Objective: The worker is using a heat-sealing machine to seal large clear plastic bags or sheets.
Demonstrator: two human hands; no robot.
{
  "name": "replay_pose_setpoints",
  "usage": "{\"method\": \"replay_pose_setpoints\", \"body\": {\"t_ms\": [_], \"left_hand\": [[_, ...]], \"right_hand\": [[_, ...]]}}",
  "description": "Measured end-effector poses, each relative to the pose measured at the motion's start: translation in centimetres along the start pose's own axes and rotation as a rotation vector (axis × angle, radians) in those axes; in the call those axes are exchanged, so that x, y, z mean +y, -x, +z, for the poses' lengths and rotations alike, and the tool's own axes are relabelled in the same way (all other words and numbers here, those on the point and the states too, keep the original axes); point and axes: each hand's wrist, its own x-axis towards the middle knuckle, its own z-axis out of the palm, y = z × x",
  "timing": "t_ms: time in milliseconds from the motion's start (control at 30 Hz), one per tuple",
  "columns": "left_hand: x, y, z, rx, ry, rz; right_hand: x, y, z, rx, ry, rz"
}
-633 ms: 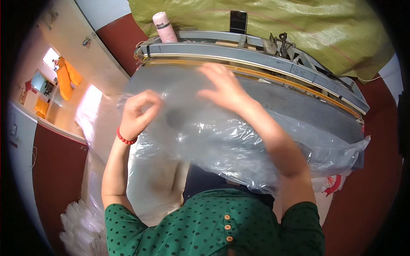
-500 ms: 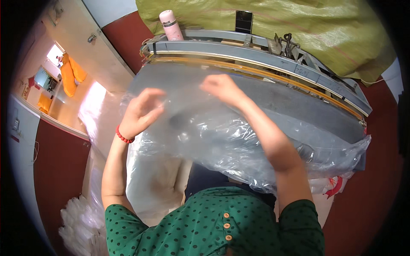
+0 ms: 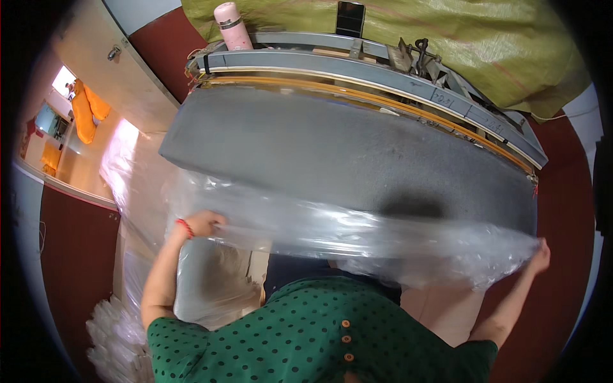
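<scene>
left hand (image 3: 203, 224) fingers clamped on one end of a clear plastic sheet (image 3: 357, 236), right hand (image 3: 540, 254) pinching the other end, sheet stretched over the near edge of a grey table (image 3: 332, 153), pink bottle (image 3: 232, 25) at back

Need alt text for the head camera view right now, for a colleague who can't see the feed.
A person's left hand and right hand, arms spread wide, hold a clear plastic sheet stretched along the near edge of a grey work table. Behind the table runs a long metal bar machine, with a pink bottle on top and a yellow-green tarp beyond.
</scene>
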Motion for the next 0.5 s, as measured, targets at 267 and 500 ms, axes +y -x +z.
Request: {"method": "replay_pose_setpoints", "body": {"t_ms": [267,500], "left_hand": [[-9.6,11.7,-26.0,1.012,-0.587,-0.462],[-5.2,-5.8,-22.0,1.245,-0.313,-0.187]], "right_hand": [[4.3,-5.3,-1.8,0.048,0.447,-0.04],[4.7,-7.9,8.7,-0.073,0.377,-0.083]]}}
